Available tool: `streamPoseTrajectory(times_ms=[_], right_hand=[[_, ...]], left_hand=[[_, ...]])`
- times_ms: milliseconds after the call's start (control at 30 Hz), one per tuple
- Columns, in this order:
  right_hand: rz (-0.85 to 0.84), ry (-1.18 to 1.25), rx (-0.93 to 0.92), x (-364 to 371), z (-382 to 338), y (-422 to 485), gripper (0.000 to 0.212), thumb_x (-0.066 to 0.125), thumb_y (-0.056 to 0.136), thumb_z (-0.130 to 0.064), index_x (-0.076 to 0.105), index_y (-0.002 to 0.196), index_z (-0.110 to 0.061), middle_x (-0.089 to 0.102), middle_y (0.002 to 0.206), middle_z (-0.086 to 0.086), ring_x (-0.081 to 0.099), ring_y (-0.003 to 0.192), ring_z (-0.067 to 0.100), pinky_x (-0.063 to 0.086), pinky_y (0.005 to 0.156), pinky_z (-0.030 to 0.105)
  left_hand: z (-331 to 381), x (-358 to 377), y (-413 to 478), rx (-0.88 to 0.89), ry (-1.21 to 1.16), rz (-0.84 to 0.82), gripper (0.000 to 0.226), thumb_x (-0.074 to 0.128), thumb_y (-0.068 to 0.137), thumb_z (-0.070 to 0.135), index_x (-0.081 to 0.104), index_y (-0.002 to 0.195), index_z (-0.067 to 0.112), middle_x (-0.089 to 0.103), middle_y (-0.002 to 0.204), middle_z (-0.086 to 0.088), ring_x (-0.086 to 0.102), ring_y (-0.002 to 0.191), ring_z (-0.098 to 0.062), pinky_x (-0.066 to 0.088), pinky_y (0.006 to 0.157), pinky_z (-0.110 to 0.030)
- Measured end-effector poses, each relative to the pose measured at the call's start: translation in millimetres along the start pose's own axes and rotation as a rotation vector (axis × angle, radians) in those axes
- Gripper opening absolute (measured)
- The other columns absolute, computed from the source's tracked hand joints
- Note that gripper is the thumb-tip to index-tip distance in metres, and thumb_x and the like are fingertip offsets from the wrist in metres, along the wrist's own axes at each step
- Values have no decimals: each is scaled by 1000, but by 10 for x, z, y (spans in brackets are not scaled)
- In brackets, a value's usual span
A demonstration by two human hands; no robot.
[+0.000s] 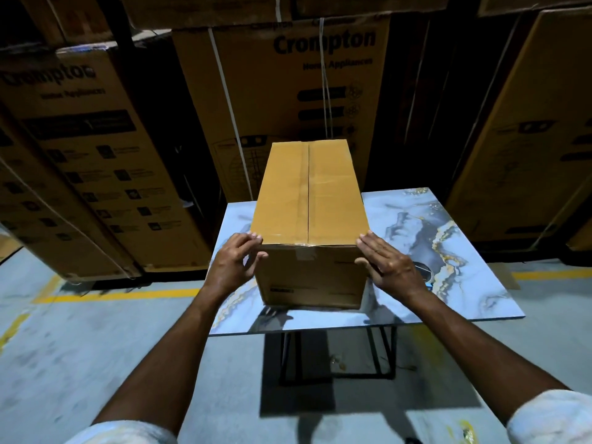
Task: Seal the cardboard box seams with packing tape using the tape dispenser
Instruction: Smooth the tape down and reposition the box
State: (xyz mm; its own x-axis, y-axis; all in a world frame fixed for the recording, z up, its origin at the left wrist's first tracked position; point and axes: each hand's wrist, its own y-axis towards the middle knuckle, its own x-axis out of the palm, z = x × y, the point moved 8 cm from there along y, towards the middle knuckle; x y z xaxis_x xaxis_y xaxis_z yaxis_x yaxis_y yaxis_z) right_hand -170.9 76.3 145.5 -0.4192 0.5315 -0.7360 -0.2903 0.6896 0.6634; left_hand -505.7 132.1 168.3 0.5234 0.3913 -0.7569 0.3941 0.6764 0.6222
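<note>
A closed brown cardboard box (309,200) stands lengthwise on a marble-patterned table (448,251). Clear tape runs along its top centre seam and folds over the near end. My left hand (234,264) touches the box's near left corner with its fingers spread and lightly bent. My right hand (389,264) lies flat against the near right corner, fingers straight. A roll of tape or the dispenser (424,274) shows partly on the table behind my right hand, mostly hidden.
Tall printed appliance cartons (96,149) stand stacked close behind and to both sides of the table. The table has thin black metal legs (290,357). Yellow floor lines (121,294) run across the grey concrete floor.
</note>
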Motion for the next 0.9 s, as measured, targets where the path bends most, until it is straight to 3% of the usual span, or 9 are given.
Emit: streamPoseTrajectory(times_ms=[100, 233, 333, 467, 567, 633, 767, 833, 900], right_hand=[[110, -48, -10, -3, -201, 143, 40, 62, 98, -31, 68, 127, -5, 66, 131, 13, 59, 128, 29, 44, 110, 48], [7, 26, -26, 226, -492, 512, 49, 75, 85, -10, 63, 133, -7, 61, 138, 15, 57, 131, 31, 35, 116, 46], [-101, 94, 12, 450, -634, 632, 47, 75, 84, -8, 65, 130, -9, 63, 136, 15, 59, 128, 31, 31, 117, 45], [-112, 135, -34, 455, -563, 527, 57, 77, 75, 5, 67, 129, -8, 65, 133, 14, 61, 126, 30, 41, 112, 47], [-93, 151, -66, 265, -321, 382, 75, 77, 59, 17, 67, 129, -7, 65, 134, 14, 60, 127, 29, 41, 112, 46], [-57, 192, -6, 126, -29, 228, 78, 71, 60, 21, 66, 131, -9, 62, 138, 10, 55, 133, 27, 38, 116, 43], [57, 418, 184, -43, 319, 37, 61, 68, 74, 25, 70, 124, -9, 65, 132, 7, 57, 130, 21, 45, 111, 42], [128, 580, 282, -125, 346, 33, 42, 77, 78, 12, 75, 114, -9, 71, 123, 6, 65, 120, 14, 52, 103, 36], [148, 741, 416, -166, 429, 4, 31, 83, 79, -6, 78, 109, -12, 74, 116, 3, 69, 111, 9, 56, 97, 30]], left_hand=[[151, 0, 125, -34, 177, 45, 28, 63, 96, 38, 70, 95, 11, 62, 88, -7, 59, 83, -29, 47, 73, -41], [669, 276, 385, 63, 127, 43, 23, 64, 95, 24, 70, 111, 8, 65, 100, -12, 59, 95, -32, 48, 81, -42], [927, 512, 407, 126, 108, 0, 25, 55, 95, 22, 69, 112, 9, 64, 101, -12, 59, 94, -32, 46, 79, -39], [834, 579, 316, 97, 95, 70, 20, 62, 96, 10, 71, 113, 8, 65, 98, -13, 59, 85, -33, 45, 71, -39], [770, 610, 338, 68, 51, 69, 23, 70, 91, 4, 75, 112, 10, 65, 93, -11, 57, 82, -32, 43, 67, -37], [745, 631, 367, 62, 5, 54, 23, 71, 90, 3, 76, 112, 10, 65, 92, -10, 58, 82, -32, 44, 66, -38], [728, 661, 386, 51, 5, 15, 34, 74, 84, -3, 76, 116, 9, 65, 95, -11, 58, 84, -32, 45, 67, -39], [751, 636, 358, 29, 25, -11, 47, 81, 75, -3, 73, 120, 10, 64, 102, -11, 56, 90, -30, 48, 72, -38], [819, 598, 333, 27, 63, -22, 51, 86, 76, 15, 70, 124, 10, 63, 109, -10, 54, 98, -27, 49, 81, -40]])
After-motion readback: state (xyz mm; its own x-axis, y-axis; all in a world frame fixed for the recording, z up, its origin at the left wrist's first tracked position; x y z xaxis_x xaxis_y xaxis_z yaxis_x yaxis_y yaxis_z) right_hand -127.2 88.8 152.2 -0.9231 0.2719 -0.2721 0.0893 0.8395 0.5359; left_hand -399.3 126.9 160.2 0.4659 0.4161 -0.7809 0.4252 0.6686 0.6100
